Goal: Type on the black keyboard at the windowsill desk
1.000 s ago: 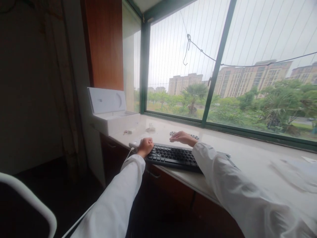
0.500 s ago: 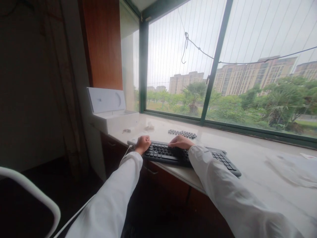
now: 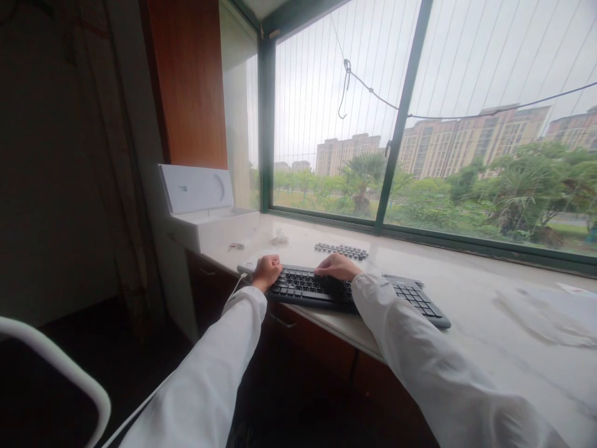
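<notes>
A black keyboard (image 3: 410, 298) lies on the pale windowsill counter (image 3: 466, 323). My left hand (image 3: 267, 271) rests curled into a fist at the keyboard's left end, next to a small white device (image 3: 245, 267) with a cable; I cannot make out whether the fist holds anything. My right hand (image 3: 336, 267) lies on the middle keys with its fingers bent downward, and what is under them is hidden. Beyond the keyboard sits a row of loose dark keycaps (image 3: 341, 250). Both arms wear white sleeves.
An open white box (image 3: 205, 211) stands at the counter's left end against a wooden panel. Small bits (image 3: 281, 237) lie near it. Clear plastic wrap (image 3: 545, 311) lies at the right. A white chair rail (image 3: 60, 367) curves at lower left. A barred window runs behind.
My right hand has come back from the loose keycaps onto the keyboard's middle. The left fist has stayed at the left end. The view has shifted slightly.
</notes>
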`<action>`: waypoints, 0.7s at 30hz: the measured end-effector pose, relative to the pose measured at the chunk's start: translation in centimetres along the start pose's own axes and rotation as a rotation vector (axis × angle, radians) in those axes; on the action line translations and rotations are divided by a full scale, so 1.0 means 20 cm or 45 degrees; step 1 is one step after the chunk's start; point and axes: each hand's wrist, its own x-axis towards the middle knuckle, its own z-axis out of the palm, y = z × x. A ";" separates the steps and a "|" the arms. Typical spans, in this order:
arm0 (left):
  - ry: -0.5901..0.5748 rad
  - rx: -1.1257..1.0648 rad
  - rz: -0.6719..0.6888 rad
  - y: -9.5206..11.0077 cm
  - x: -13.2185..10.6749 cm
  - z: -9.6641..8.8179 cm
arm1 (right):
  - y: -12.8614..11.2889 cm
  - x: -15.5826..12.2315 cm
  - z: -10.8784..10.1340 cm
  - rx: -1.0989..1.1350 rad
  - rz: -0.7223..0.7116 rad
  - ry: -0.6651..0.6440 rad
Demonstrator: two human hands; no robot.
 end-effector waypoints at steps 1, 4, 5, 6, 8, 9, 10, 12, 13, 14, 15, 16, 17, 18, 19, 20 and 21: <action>-0.004 0.001 -0.005 0.00 0.00 0.00 | 0.00 0.00 0.00 0.005 0.003 0.004; -0.011 0.000 -0.018 0.01 -0.01 -0.01 | 0.00 0.00 0.00 0.017 0.003 0.000; -0.011 0.001 -0.019 0.01 -0.01 -0.01 | 0.00 0.00 0.00 0.018 0.003 -0.004; -0.011 0.003 -0.017 0.01 -0.01 -0.01 | 0.00 0.00 0.00 0.016 0.003 -0.008; -0.009 0.007 -0.012 0.01 0.00 0.00 | 0.00 0.00 0.00 0.010 0.011 -0.013; -0.005 0.008 -0.010 0.00 0.00 0.00 | -0.01 0.00 0.00 0.006 0.019 -0.013; -0.001 0.008 -0.008 0.00 0.00 0.00 | -0.01 0.00 0.00 0.001 0.026 -0.011; 0.003 0.008 -0.003 0.00 0.00 0.00 | -0.02 0.00 0.00 -0.001 0.035 -0.008; 0.006 0.009 -0.001 -0.01 0.00 0.00 | -0.02 0.00 0.00 0.001 0.036 -0.004; 0.008 0.009 0.002 -0.01 0.00 0.01 | -0.03 -0.01 0.00 0.005 0.036 0.000; 0.009 0.010 0.004 -0.01 0.00 0.01 | -0.03 -0.01 0.00 0.008 0.038 0.004; 0.009 0.011 0.006 -0.01 0.00 0.01 | -0.03 -0.01 0.00 0.005 0.039 0.008; 0.009 0.011 0.007 -0.01 0.00 0.01 | -0.04 -0.01 0.00 -0.003 0.037 0.013; 0.007 0.013 0.005 -0.01 0.00 0.01 | -0.04 -0.01 0.00 -0.017 0.032 0.019; 0.003 0.014 0.002 -0.01 0.00 0.01 | -0.04 -0.01 0.00 -0.034 0.025 0.024; -0.002 0.016 -0.002 -0.01 0.00 0.01 | -0.03 -0.01 0.00 -0.050 0.016 0.029; -0.004 0.019 -0.006 -0.01 0.00 0.01 | -0.03 -0.01 0.00 -0.065 0.009 0.034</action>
